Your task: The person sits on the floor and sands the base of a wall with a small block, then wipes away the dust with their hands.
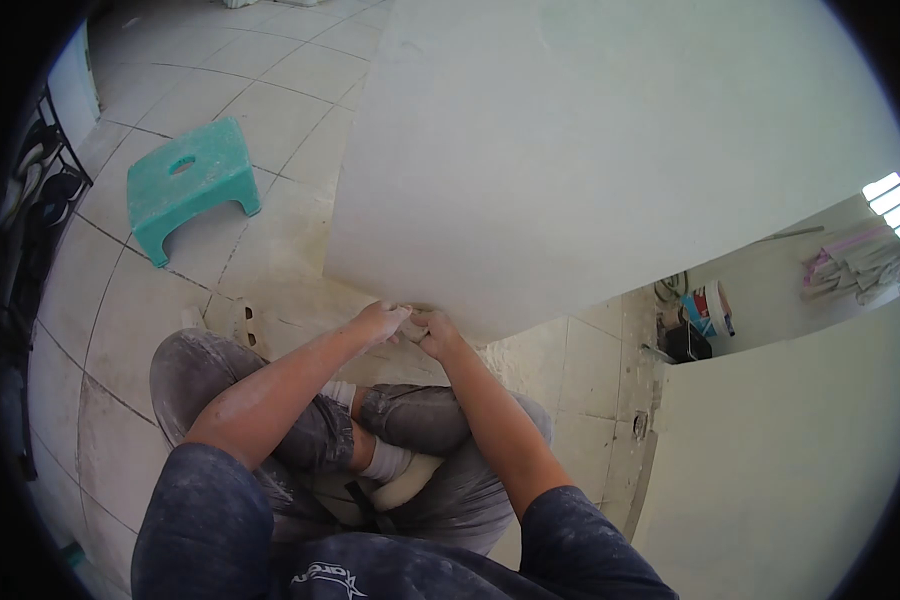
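Both of my hands meet in front of my crossed legs, at the lower edge of a large pale wall (570,150). My left hand (377,324) has its fingers closed in a pinch, close to the wall's bottom edge. Just to its right, my right hand (436,332) is curled with the fingers bent inward. Something small and pale shows between the two hands, too small to make out. Whitish dust covers my forearms and trousers.
A green plastic stool (192,178) stands on the tiled floor (120,300) at the upper left. Shoes on a dark rack (58,190) line the left edge. Beyond the wall on the right are a white bucket (712,308), a black box (686,342) and hanging cloths (855,262).
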Demonstrator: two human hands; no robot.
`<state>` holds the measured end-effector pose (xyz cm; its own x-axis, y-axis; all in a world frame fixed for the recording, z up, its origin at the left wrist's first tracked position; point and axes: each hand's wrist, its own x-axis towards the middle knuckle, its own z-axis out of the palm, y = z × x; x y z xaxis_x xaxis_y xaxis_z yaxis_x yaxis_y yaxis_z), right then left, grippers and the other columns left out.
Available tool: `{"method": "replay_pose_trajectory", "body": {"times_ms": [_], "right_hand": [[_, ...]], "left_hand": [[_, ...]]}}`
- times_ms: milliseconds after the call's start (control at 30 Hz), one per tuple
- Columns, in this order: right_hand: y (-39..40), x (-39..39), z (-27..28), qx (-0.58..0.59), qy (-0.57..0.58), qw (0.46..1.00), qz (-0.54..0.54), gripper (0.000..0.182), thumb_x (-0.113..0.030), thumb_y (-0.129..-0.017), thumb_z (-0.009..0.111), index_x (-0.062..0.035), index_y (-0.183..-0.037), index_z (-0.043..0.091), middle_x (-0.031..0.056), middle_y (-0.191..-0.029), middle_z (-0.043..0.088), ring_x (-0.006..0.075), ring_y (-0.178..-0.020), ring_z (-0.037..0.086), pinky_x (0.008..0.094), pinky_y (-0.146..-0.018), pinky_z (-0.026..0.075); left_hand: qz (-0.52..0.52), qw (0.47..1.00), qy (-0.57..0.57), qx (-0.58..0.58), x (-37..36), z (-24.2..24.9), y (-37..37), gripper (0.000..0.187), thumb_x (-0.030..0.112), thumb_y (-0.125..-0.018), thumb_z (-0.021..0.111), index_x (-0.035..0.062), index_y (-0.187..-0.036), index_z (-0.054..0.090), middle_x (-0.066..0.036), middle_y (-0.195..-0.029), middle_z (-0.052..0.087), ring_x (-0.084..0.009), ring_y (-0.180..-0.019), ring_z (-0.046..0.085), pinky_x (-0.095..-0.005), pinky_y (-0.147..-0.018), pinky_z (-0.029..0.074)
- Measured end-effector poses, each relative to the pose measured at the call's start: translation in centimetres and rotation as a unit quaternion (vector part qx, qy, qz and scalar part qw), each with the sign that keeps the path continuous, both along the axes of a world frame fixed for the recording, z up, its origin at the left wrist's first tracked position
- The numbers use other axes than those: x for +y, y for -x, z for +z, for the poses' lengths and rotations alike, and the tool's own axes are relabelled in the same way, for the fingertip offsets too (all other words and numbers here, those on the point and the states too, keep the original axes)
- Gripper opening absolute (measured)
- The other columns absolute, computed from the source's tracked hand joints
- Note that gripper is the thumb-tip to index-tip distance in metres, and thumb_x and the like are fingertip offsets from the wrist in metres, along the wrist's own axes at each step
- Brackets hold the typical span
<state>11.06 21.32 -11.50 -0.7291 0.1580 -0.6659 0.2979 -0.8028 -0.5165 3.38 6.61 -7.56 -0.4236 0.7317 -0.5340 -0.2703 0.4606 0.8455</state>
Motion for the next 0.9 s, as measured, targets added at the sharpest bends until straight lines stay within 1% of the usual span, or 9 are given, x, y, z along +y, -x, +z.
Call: {"method": "replay_pose_trajectory", "body": {"times_ms": [200,300,433,533,633,700,767,833,900], "right_hand": [[0.5,1.1,-0.5,0.038,0.019,0.999,0.019,0.033,0.006,-0.081,0.039,0.0116,-0.114,0.038,0.0205,-0.112,0.046,0.0288,-0.1,0.051,0.0382,-0.087,0.045],[-0.1,0.6,-1.8,0.018,-0.012,0.999,0.034,0.031,0.003,-0.083,0.041,0.0107,-0.113,0.04,0.0192,-0.109,0.048,0.0277,-0.098,0.052,0.0371,-0.085,0.046],[0.1,0.6,-1.2,0.023,-0.031,0.999,0.035,0.029,0.001,-0.083,0.041,0.0077,-0.112,0.043,0.0175,-0.107,0.05,0.0264,-0.099,0.052,0.0365,-0.082,0.047],[0.2,0.5,0.5,-0.008,-0.07,0.996,0.048,0.031,0.003,-0.081,0.043,0.0069,-0.113,0.043,0.0166,-0.107,0.05,0.0262,-0.09,0.056,0.036,-0.076,0.048],[0.3,0.4,-4.2,-0.073,-0.339,0.931,0.115,0.029,0.001,-0.08,0.045,0.0078,-0.107,0.042,0.0172,-0.098,0.051,0.0276,-0.082,0.056,0.0371,-0.063,0.05],[-0.4,0.9,-4.5,0.02,-0.443,0.871,0.213,0.026,-0.003,-0.079,0.05,0.0058,-0.103,0.044,0.0166,-0.093,0.052,0.0258,-0.075,0.056,0.0365,-0.056,0.048],[-0.1,0.9,-3.5,0.022,-0.426,0.883,0.197,0.025,-0.007,-0.078,0.054,0.0038,-0.1,0.047,0.0155,-0.087,0.053,0.0241,-0.069,0.056,0.0355,-0.05,0.046],[0.5,-0.8,0.6,-0.071,-0.282,0.955,0.065,0.025,-0.01,-0.077,0.058,0.0018,-0.097,0.049,0.0138,-0.081,0.054,0.0222,-0.065,0.055,0.0341,-0.046,0.043],[0.9,0.3,-1.9,-0.086,-0.372,0.916,0.126,0.022,-0.005,-0.077,0.057,0.0021,-0.097,0.05,0.0122,-0.083,0.054,0.0219,-0.067,0.057,0.0339,-0.05,0.048]], "left_hand": [[0.039,0.998,0.036,0.027,-0.9,2.7,-0.4,0.05,0.034,-0.084,0.048,-0.0077,-0.111,0.046,-0.017,-0.093,0.057,-0.0198,-0.069,0.058,-0.0342,-0.066,0.046],[0.016,0.999,0.014,0.043,-0.3,-0.1,-0.1,0.05,0.034,-0.083,0.049,-0.0084,-0.11,0.046,-0.02,-0.096,0.056,-0.0241,-0.073,0.058,-0.0346,-0.07,0.045],[-0.042,0.99,0.057,0.125,0.3,-2.5,0.0,0.054,0.034,-0.08,0.051,-0.0094,-0.111,0.045,-0.027,-0.106,0.052,-0.0331,-0.093,0.055,-0.0365,-0.08,0.043],[-0.041,0.985,0.073,0.15,0.0,-2.2,0.0,0.057,0.035,-0.078,0.052,-0.0093,-0.113,0.044,-0.029,-0.111,0.05,-0.0361,-0.104,0.05,-0.038,-0.086,0.04],[-0.05,0.984,0.058,0.16,0.0,-1.9,-0.7,0.058,0.037,-0.078,0.052,-0.009,-0.113,0.044,-0.028,-0.112,0.049,-0.0359,-0.106,0.048,-0.0389,-0.087,0.039],[-0.051,0.985,0.041,0.162,0.4,-2.4,-0.9,0.058,0.037,-0.078,0.052,-0.0091,-0.112,0.044,-0.028,-0.11,0.051,-0.0356,-0.104,0.05,-0.0387,-0.086,0.04],[-0.083,0.975,0.087,0.189,0.3,-2.1,-1.0,0.057,0.037,-0.078,0.052,-0.009,-0.111,0.045,-0.028,-0.107,0.052,-0.0353,-0.102,0.051,-0.0385,-0.085,0.04],[-0.09,0.967,0.111,0.209,-0.1,-1.2,-0.8,0.056,0.037,-0.078,0.052,-0.0087,-0.11,0.046,-0.027,-0.105,0.054,-0.0349,-0.1,0.053,-0.0384,-0.084,0.041],[-0.091,0.963,0.11,0.227,-0.2,-0.7,-1.0,0.055,0.037,-0.078,0.052,-0.0083,-0.108,0.046,-0.026,-0.102,0.055,-0.0345,-0.098,0.054,-0.0384,-0.083,0.042]]}}
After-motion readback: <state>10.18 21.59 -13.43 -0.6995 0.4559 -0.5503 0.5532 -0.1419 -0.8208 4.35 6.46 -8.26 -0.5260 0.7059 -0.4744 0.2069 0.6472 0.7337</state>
